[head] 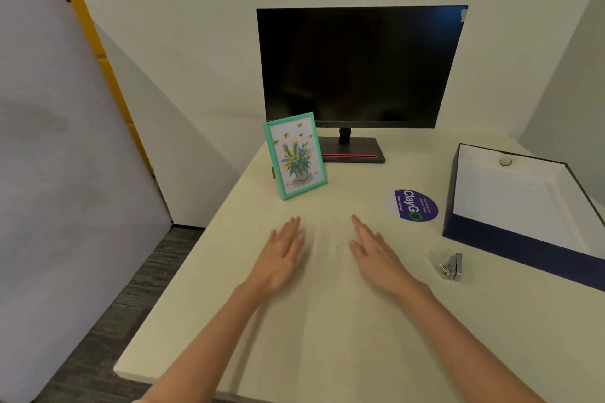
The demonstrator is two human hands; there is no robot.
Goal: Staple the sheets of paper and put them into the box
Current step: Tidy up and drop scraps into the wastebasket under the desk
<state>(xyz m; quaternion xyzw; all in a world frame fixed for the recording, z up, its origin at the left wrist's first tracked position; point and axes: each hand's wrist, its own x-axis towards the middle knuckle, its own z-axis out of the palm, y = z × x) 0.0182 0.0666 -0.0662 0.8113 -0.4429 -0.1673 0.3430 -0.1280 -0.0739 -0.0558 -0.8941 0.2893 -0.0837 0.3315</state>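
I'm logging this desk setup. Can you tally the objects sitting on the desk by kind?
Monitor: 1
Picture frame: 1
Round sticker: 1
Box: 1
Stapler: 1
Total: 5

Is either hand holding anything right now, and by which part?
Nothing is held. The left hand and right hand are both open, fingers straight, over the table. The stapler lies apart, on the right hand's right.

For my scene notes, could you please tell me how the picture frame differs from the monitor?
The picture frame is small with a green border; the monitor is much larger and black. The picture frame shows flowers and bees; the monitor is dark. Both stand on the desk.
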